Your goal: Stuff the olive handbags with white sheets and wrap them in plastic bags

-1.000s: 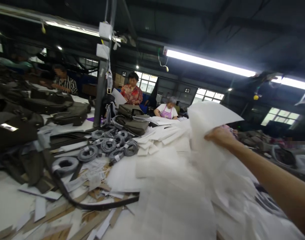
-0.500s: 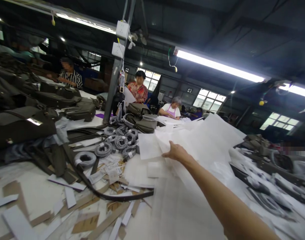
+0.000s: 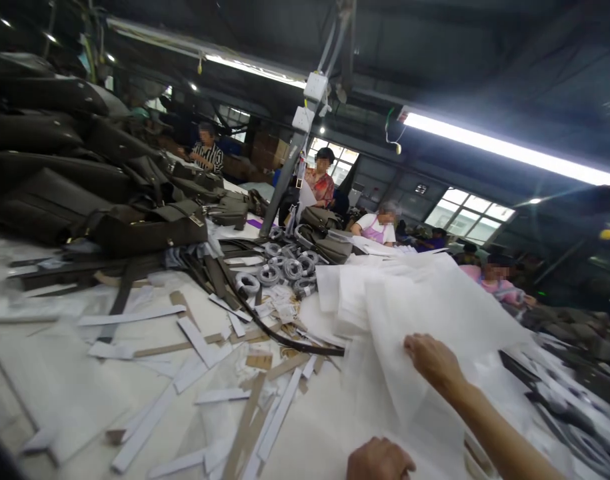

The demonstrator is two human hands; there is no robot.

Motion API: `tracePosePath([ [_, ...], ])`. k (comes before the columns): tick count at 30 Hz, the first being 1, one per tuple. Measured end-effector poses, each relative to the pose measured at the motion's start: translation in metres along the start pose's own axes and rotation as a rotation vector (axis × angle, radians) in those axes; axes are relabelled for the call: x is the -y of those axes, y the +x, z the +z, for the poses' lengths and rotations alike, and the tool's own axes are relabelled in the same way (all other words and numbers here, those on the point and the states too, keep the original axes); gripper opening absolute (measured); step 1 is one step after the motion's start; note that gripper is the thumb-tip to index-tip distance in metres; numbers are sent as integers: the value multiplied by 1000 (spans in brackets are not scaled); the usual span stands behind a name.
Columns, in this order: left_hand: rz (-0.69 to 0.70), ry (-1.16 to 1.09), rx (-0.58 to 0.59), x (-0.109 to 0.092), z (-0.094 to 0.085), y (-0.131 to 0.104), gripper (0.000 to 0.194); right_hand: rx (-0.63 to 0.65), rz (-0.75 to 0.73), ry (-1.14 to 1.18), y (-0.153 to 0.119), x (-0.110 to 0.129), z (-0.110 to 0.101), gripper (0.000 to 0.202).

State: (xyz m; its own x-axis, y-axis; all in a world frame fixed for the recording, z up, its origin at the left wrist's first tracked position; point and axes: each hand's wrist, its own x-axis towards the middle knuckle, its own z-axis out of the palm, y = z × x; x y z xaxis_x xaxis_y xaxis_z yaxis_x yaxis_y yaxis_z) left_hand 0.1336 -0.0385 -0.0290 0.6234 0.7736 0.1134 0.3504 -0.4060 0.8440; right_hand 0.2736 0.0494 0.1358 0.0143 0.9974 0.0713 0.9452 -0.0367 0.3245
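My right hand [image 3: 432,360] reaches in from the lower right, its fingers closed on the near edge of a thin white sheet [image 3: 419,307]. That sheet slopes over a stack of similar white sheets [image 3: 352,293] and looks slightly see-through. At the bottom edge of the view is my left hand [image 3: 379,460], knuckles up and fingers curled. What it holds, if anything, is hidden. It lies over pale, translucent sheeting on the table [image 3: 319,413].
White and brown strips [image 3: 199,343] litter the table at left. Coiled grey straps [image 3: 285,267] and a black strap [image 3: 275,333] lie beyond. Dark bags [image 3: 149,227] are heaped at far left. A metal post [image 3: 285,180] stands behind; several people work further back.
My right hand has closed on the white sheet and pulled its edge nearer. My left hand has come into view at the bottom. The view has swung left.
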Motion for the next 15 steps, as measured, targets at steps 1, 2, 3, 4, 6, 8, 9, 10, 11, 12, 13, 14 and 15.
tracePosePath([
  [1, 2, 5, -10, -2, 0, -1, 25, 27, 13, -1, -9, -6, 4, 30],
  [2, 8, 2, -30, -4, -1, -4, 27, 48, 32, 6, -16, -13, 7, 31],
  [3, 18, -7, -57, -7, -4, -8, 28, 54, 59, 25, -22, -19, 10, 31],
  [4, 33, -18, -87, -12, -10, -14, 29, 36, 86, 57, -26, -24, 14, 32],
  [6, 86, -21, -144, -22, -31, -27, 29, -100, 118, 148, -29, -30, 27, 34],
  [8, 149, 7, -191, -31, -64, -37, 28, -332, 85, 236, -27, -27, 48, 40],
  [9, 163, 41, -208, -34, -83, -40, 28, -436, 35, 260, -25, -23, 64, 44],
  [10, 150, 89, -220, -33, -102, -42, 27, -517, -21, 271, -23, -19, 83, 46],
  [11, 107, 151, -227, -30, -122, -41, 26, -577, -72, 275, -21, -13, 105, 47],
  [12, 56, 219, -225, -23, -141, -40, 25, -602, -128, 271, -20, -8, 129, 45],
  [13, 8, 284, -223, -13, -160, -38, 23, -631, -156, 267, -18, -4, 153, 42],
  [14, -33, 332, -229, -1, -179, -35, 21, -672, -180, 266, -17, -1, 177, 40],
  [15, -64, 363, -242, 14, -197, -33, 18, -699, -225, 263, -16, 1, 199, 42],
])
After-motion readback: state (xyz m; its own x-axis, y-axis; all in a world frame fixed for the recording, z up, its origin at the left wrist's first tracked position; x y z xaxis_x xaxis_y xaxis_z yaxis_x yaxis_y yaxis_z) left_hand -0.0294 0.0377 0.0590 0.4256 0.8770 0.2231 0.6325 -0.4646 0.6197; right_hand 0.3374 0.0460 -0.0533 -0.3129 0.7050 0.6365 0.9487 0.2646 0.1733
